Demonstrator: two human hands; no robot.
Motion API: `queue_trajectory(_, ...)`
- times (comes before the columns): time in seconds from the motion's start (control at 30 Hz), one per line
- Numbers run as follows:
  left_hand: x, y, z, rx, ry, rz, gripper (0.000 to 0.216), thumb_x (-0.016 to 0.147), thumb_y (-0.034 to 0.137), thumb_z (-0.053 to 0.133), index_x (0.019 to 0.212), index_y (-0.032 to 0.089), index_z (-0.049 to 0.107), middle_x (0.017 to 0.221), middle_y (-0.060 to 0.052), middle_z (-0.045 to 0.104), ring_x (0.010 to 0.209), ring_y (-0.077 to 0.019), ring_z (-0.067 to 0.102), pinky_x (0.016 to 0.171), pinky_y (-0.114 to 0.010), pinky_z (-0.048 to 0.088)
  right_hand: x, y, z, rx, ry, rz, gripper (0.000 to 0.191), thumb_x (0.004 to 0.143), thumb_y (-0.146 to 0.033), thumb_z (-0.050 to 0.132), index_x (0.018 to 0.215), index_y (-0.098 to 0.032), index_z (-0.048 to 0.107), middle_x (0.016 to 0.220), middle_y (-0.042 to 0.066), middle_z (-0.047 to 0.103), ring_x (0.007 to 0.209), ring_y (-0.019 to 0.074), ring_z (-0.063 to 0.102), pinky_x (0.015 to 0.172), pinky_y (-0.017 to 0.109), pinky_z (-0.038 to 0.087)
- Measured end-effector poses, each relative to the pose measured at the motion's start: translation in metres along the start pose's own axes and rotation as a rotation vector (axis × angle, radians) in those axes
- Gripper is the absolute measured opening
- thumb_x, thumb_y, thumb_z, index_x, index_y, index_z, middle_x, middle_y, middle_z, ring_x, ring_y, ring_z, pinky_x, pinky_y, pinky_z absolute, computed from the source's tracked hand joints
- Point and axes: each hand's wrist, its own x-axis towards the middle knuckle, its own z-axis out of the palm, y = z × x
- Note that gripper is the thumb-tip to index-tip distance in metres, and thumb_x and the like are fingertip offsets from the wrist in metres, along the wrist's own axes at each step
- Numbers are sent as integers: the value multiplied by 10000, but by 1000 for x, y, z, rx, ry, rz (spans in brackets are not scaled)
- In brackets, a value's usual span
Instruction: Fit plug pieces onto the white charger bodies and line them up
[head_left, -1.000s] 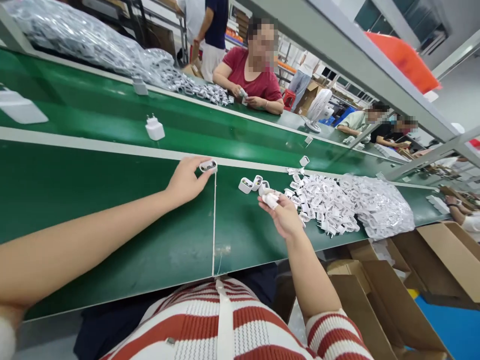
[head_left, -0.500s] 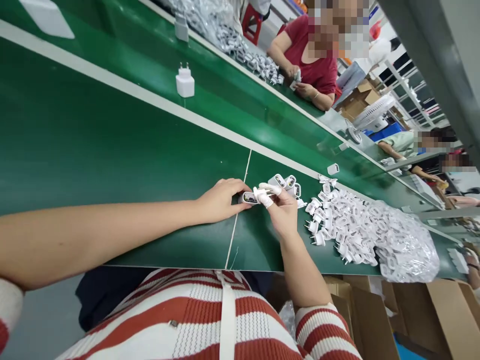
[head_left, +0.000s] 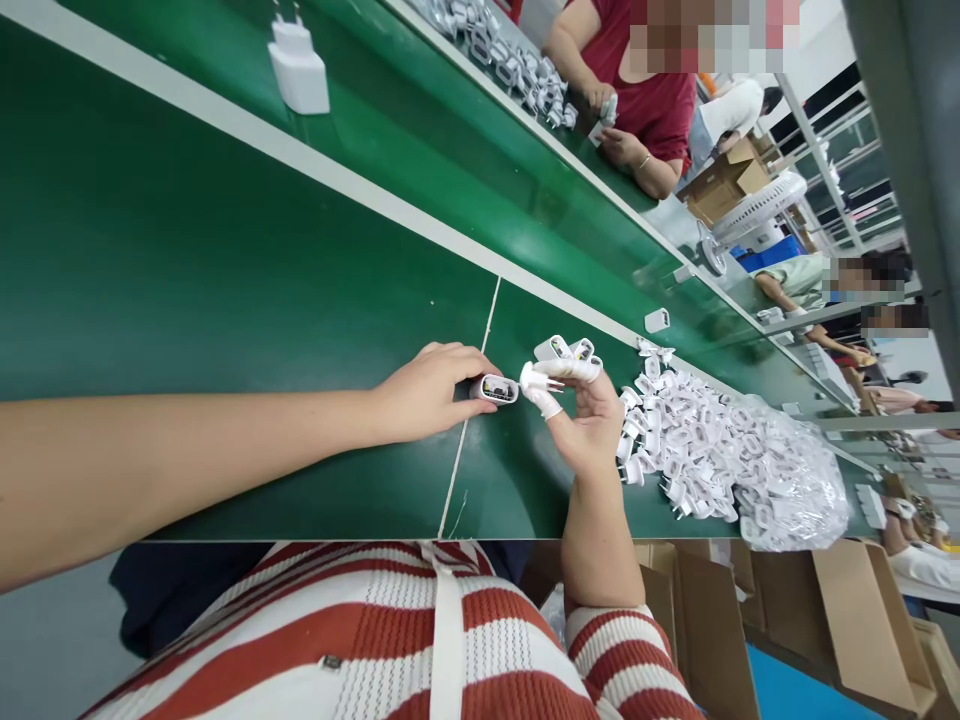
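Note:
My left hand (head_left: pixel 435 395) is closed on a white charger housing (head_left: pixel 497 389), fingers on one side and thumb on the other. Its open end faces right and shows the circuit parts inside. Just to the right, my right hand (head_left: pixel 581 410), with white covers on the thumb and a finger, pinches a white plug cap (head_left: pixel 536 380). The cap's two pins point right, and its left side is close to the housing's rim; I cannot tell whether they touch. Behind the right fingers stand several open charger housings (head_left: pixel 553 348), partly hidden.
A pile of plug caps (head_left: pixel 697 440) spills from a clear plastic bag (head_left: pixel 806 500) on the right. One housing (head_left: pixel 657 320) lies on the green belt (head_left: pixel 420 180), where a complete charger (head_left: pixel 298 70) stands at upper left. Across it, a person in red (head_left: pixel 652 110) handles parts. Cardboard boxes (head_left: pixel 712 630) stand below.
My right hand has moved slightly right, and the plug cap's pins now show clearly. The housing's open end is less covered. The view has shifted, and the complete charger appears larger and farther left.

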Motion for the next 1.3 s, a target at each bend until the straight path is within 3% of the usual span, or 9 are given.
queue_trajectory(0.1,1,-1,1,20,3,5,336,940,506,648,1144,248,717,1194,-59,751,1164,-300,644,1047,-464,414,3,-4,0,-269,-155,-157,139,980,-271,719,1112,-291,757,1020,29,791,942,229,700,941,457,572)
queue_trajectory(0.23,1,-1,1,59,-2,-1,331,935,506,640,1093,225,717,1143,-76,745,1133,-310,643,1015,-463,432,7,-4,8,-367,-277,-264,305,1032,-216,588,1300,-294,709,1066,53,749,1009,242,660,968,465,552)
queue_trajectory(0.33,1,-1,1,50,-3,1,349,948,508,624,1140,232,716,1218,-83,740,1182,-316,635,1039,-465,428,6,-2,12,-345,-251,-245,330,1030,-207,589,1341,-275,674,1064,56,740,999,237,664,931,438,564)
queue_trajectory(0.47,1,-1,0,45,-8,9,343,958,517,607,1105,226,714,1192,-82,744,1175,-313,642,1031,-462,429,3,-1,14,-392,-200,-252,191,1031,-245,610,1177,-281,729,1029,48,763,952,239,684,874,429,566)
queue_trajectory(0.73,0,3,0,33,16,8,305,943,480,617,1063,219,719,1208,-79,719,1194,-304,640,1040,-475,431,3,-5,18,-628,-201,-277,195,966,-175,576,1038,-223,751,906,71,726,857,248,656,784,391,545)
queue_trajectory(0.83,0,4,0,47,14,0,308,938,487,628,1051,215,719,1179,-82,724,1173,-308,649,1049,-488,436,2,-6,19,-673,-200,-257,211,922,-149,573,1000,-238,748,874,58,708,877,254,662,936,439,545)
queue_trajectory(0.97,-1,2,2,57,37,7,376,921,511,652,1161,228,713,1205,-86,730,1193,-326,646,1056,-496,439,-5,-2,21,-628,-155,-221,248,906,-157,575,1032,-276,753,884,24,731,897,243,689,1202,511,425)
queue_trajectory(1.1,-1,1,5,78,39,20,460,929,560,634,1262,251,700,1176,-76,755,1123,-322,667,1031,-493,459,-15,6,27,-586,-48,-171,396,919,-196,584,1276,-292,724,939,13,771,898,235,718,1257,502,397)
queue_trajectory(1.3,-5,7,11,137,106,45,469,938,607,584,1158,229,752,1101,-96,772,1052,-322,670,962,-465,515,-22,9,36,-488,-49,-57,363,950,-200,641,1298,-278,708,1030,3,809,1001,223,751,1334,500,269)
